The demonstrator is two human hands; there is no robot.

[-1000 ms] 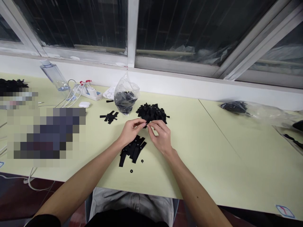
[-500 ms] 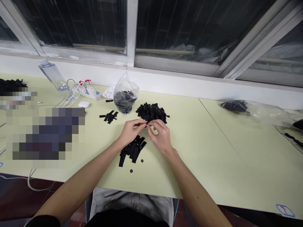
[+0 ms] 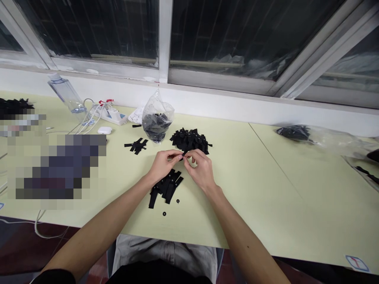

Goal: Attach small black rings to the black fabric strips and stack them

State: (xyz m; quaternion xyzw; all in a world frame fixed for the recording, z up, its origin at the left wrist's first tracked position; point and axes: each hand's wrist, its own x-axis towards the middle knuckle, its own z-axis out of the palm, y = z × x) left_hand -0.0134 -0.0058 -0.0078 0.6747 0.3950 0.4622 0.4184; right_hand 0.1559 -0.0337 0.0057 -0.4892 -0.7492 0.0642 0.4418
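My left hand (image 3: 163, 165) and my right hand (image 3: 201, 169) meet fingertip to fingertip above the table. Both pinch a small black strip (image 3: 185, 152), mostly hidden by the fingers. Just behind them lies a heap of black strips (image 3: 191, 138). Below my left hand, a looser group of black strips (image 3: 168, 188) bears small light marks. Two small black discs with pale centres, one a disc (image 3: 178, 201) and the other a nearer disc (image 3: 164, 213), rest towards the front edge.
A clear plastic bag (image 3: 158, 118) with black pieces stands behind my hands, beside a few strips (image 3: 136, 146). Farther left are a white case (image 3: 105, 130), a power strip (image 3: 114, 116) with cables and a bottle (image 3: 69, 96). Another plastic bag (image 3: 328, 142) lies right.
Both hands stay almost in place, still pinching. Slightly more of the black strip shows between the fingertips. Everything on the table lies as before.
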